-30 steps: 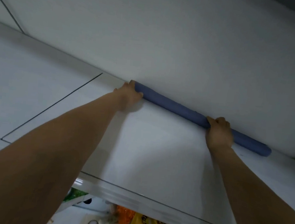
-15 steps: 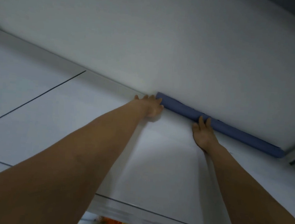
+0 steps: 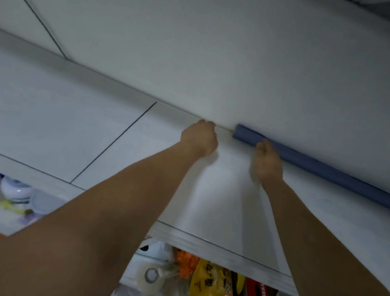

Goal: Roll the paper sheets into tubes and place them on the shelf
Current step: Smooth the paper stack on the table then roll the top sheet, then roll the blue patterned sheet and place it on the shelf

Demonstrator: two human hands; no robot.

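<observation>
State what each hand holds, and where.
Nothing is gripped. The right hand only touches the blue paper tube near its left end; the left hand is off it.

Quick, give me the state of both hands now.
Left hand: loosely curled, holding nothing, off the blue paper tube.
Right hand: open, empty, fingers by the tube.

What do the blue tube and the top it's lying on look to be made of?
Blue tube: matte paper by the look, no shine, with a lengthwise seam edge near its left end. Cabinet top: smooth white panels, probably laminate or painted board, with a soft sheen and thin dark joint lines.
</observation>
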